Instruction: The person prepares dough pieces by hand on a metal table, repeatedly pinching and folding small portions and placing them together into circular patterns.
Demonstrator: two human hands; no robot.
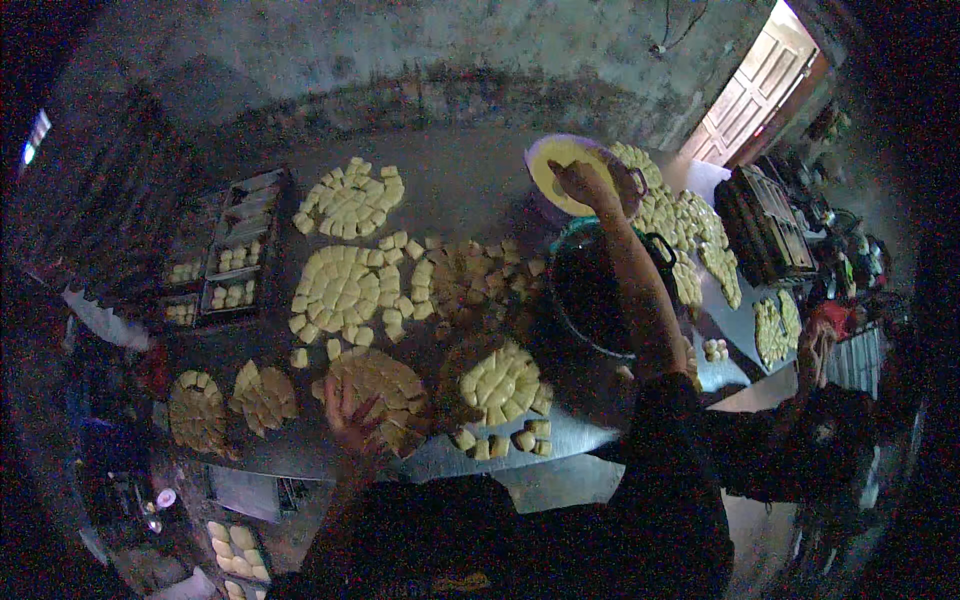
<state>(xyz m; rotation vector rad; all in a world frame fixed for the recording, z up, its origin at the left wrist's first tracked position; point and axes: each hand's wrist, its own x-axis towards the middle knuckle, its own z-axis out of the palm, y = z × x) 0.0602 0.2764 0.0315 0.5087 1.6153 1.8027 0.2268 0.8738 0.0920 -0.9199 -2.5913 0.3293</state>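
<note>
My left hand (350,412) rests with fingers spread on a brown-coated round of cut dough (385,385) near the table's front edge. Stretched far forward, my right hand (585,187) is over a purple-rimmed basin (532,160) holding a pale yellow filling or powder (555,190). Its fingers look bunched; what they hold, if anything, is too dark to make out. Under my right forearm stands a dark tub with a green rim (570,300). A paler cut dough round (500,385) lies between my arms, with several loose dough pieces (490,447) before it.
More cut dough rounds (345,290) and brown-coated pieces (480,280) cover the table (450,180). Trays with dough balls (245,240) stand at left, stacked dark trays (765,225) at right. Another person's hands (818,345) are at the right end, near more dough (778,325).
</note>
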